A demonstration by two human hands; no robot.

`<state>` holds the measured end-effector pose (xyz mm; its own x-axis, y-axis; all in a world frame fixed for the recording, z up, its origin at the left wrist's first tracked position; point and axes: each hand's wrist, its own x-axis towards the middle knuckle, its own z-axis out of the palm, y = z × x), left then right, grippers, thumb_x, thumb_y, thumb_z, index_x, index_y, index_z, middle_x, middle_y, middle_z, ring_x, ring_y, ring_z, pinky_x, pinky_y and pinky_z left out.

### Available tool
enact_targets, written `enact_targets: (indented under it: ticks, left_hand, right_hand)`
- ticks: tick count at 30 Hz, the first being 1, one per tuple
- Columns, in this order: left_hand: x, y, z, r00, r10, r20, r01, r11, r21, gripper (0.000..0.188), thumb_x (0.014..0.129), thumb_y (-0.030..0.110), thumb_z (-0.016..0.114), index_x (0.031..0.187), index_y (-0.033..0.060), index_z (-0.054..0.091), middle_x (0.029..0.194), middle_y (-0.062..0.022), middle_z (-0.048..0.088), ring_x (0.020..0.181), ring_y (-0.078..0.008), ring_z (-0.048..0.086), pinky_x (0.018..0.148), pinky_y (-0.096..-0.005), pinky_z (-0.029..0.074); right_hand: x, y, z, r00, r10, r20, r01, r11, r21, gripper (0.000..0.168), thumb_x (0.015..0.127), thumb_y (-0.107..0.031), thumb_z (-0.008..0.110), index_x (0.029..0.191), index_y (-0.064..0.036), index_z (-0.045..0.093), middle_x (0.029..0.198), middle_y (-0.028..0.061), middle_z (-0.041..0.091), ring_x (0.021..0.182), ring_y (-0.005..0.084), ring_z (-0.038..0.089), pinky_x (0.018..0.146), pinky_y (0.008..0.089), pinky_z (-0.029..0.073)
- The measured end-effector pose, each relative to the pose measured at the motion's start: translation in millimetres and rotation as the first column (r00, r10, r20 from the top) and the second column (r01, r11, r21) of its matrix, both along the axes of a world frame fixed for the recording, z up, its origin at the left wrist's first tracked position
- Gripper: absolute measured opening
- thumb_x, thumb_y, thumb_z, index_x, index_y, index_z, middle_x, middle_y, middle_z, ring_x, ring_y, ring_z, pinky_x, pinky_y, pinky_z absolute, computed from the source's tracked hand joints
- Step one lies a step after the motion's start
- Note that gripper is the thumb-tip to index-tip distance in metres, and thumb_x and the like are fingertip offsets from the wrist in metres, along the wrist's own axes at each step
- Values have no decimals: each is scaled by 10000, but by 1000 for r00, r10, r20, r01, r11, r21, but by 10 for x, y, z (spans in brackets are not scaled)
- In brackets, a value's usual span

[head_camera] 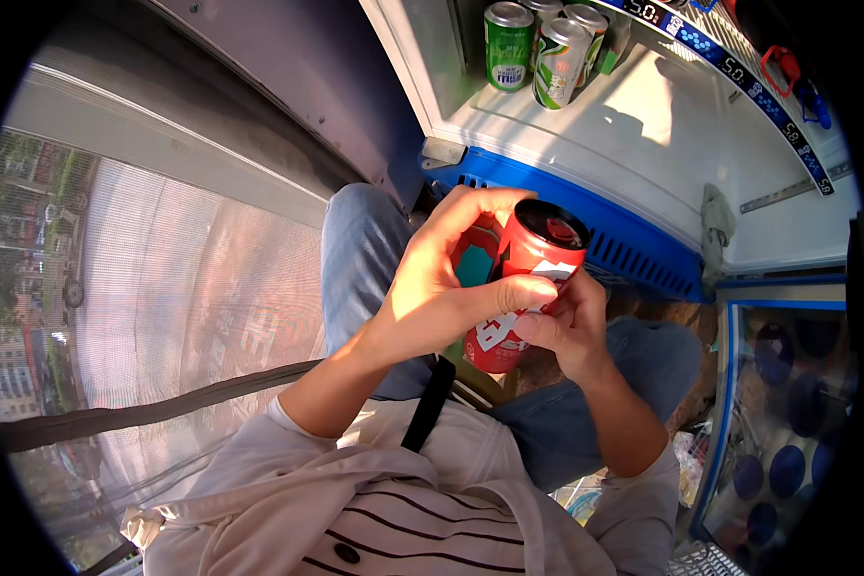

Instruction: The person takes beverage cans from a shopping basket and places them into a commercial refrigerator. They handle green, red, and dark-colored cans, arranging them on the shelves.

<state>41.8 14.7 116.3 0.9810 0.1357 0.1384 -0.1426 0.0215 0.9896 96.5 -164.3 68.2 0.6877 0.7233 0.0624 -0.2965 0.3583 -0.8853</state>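
Observation:
Both hands are around a red drink can (540,252) with a black top and white lettering, tilted above the person's lap. My left hand (432,281) curves around its far left side, its thumb lying across the front. Lower down, my right hand (565,327) grips the can's right side with thumb and fingers. A teal and red thing (475,266) shows between my left hand and the can, mostly hidden. Ahead, inside an open refrigerated cabinet, a green can (509,47) and a white-and-green can (560,65) stand upright with others behind.
A blue slotted grille (641,263) runs below the cabinet floor (583,133). Above it curves a strip with digital price displays (720,61). A grey cloth (716,223) hangs by the cabinet's right corner. Right is a blue-edged glass door (785,403); left, a mesh screen (209,273).

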Motion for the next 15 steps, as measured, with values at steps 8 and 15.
enact_targets:
  ticks: [8, 15]
  left_hand:
    - [-23, 17, -29, 999, 19, -33, -22, 995, -97, 534, 842, 161, 828, 1296, 29, 579, 1125, -35, 587, 1007, -132, 601, 893, -298, 495]
    - [-38, -28, -37, 996, 21, -89, -30, 994, -103, 527, 877, 227, 800, 1312, 28, 579, 1134, -48, 578, 1028, -138, 579, 892, -295, 479]
  right_hand:
    - [32, -32, -34, 982, 93, -162, -90, 996, 28, 694, 910, -459, 680, 1338, 55, 492, 1137, 169, 676, 973, 260, 708, 861, 390, 586]
    - [22, -36, -36, 969, 101, -227, -102, 995, 7, 720, 941, -524, 594, 1330, 68, 466, 1102, 207, 675, 916, 297, 730, 809, 425, 619]
